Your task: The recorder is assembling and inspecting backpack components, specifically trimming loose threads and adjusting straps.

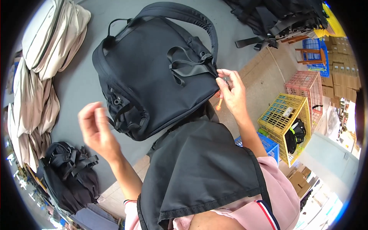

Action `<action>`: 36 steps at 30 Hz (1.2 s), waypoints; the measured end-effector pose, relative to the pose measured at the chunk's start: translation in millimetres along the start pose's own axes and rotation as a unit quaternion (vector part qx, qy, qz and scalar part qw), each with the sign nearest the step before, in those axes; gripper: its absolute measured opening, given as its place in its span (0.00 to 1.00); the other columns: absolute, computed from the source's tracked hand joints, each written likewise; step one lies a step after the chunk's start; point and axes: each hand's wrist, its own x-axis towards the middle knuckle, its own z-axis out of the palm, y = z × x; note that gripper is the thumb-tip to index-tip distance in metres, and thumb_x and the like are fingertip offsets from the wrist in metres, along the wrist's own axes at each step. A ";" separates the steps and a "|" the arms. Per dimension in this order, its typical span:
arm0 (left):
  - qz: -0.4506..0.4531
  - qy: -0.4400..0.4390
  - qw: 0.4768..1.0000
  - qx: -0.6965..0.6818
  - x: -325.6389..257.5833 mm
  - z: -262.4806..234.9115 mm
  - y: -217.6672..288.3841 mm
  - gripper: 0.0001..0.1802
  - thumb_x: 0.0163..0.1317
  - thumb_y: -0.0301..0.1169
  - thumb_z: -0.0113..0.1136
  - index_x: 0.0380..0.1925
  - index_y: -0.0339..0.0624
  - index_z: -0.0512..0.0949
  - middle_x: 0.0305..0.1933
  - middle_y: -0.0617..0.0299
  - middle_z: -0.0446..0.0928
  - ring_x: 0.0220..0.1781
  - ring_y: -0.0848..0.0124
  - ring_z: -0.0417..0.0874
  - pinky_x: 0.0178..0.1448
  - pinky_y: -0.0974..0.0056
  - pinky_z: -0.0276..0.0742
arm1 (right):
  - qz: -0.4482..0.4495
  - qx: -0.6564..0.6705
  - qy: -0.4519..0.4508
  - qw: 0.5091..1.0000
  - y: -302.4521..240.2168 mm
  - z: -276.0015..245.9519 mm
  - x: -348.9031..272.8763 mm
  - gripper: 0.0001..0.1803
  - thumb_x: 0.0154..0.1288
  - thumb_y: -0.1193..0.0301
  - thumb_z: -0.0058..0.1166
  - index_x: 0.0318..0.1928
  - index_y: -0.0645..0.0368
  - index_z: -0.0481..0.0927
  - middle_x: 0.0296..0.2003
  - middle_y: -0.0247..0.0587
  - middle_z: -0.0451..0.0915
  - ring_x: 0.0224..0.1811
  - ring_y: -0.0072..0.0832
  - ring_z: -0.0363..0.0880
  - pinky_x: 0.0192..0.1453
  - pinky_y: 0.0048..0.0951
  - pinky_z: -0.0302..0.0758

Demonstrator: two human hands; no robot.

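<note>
A black backpack (153, 69) lies on the grey table with its shoulder straps and loose webbing straps (188, 69) facing up. At its lower right edge, my right hand (232, 90) is closed, thumb and forefinger pinched at the side of the bag. A thin orange-ended thing (219, 104) pokes out below that hand; its kind is hidden. My left hand (97, 128) is lifted just left of the bag's lower left side, slightly blurred, fingers apart and holding nothing. A black apron (203, 153) covers my front.
Beige bags (38, 88) are piled along the left. Another black backpack (71, 176) lies at lower left. Black bags with straps (280, 19) are heaped at the far right. Yellow (285, 111), pink (306, 90) and blue (264, 147) plastic crates stand on the floor to the right.
</note>
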 end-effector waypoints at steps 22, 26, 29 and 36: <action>0.267 -0.490 0.818 0.140 12.8 174.5 -19.1 0.28 0.57 0.34 0.60 0.58 0.42 0.68 0.67 0.49 0.59 0.70 0.50 0.55 0.72 0.51 0.50 | 0.211 0.302 0.001 0.930 -8.2 26.6 -32.2 0.29 0.54 0.75 0.65 0.55 0.62 0.65 0.33 0.34 0.75 0.23 0.14 0.70 0.24 0.16 0.67; 0.323 -0.550 0.767 0.071 29.3 187.2 -17.6 0.16 0.50 0.35 0.67 0.33 0.35 0.78 0.50 0.55 0.73 0.58 0.56 0.69 0.62 0.54 0.63 | 0.231 0.330 0.063 0.913 -7.4 33.3 -43.3 0.27 0.56 0.72 0.65 0.52 0.60 0.64 0.24 0.28 0.72 0.24 0.15 0.70 0.25 0.16 0.66; 0.345 -0.577 0.740 0.022 35.9 198.6 -20.5 0.15 0.51 0.36 0.65 0.32 0.35 0.76 0.32 0.56 0.76 0.41 0.55 0.76 0.52 0.56 0.70 | 0.265 0.328 0.055 0.905 -9.9 32.8 -46.5 0.26 0.57 0.71 0.65 0.51 0.60 0.64 0.27 0.29 0.72 0.27 0.15 0.70 0.30 0.16 0.67; 0.271 -0.573 0.765 0.116 18.9 201.9 -5.2 0.15 0.57 0.42 0.59 0.28 0.40 0.76 0.24 0.55 0.76 0.32 0.54 0.77 0.40 0.55 0.72 | 0.228 0.298 0.055 0.925 -10.5 35.5 -42.7 0.25 0.50 0.70 0.68 0.45 0.62 0.69 0.27 0.28 0.69 0.27 0.13 0.66 0.32 0.16 0.66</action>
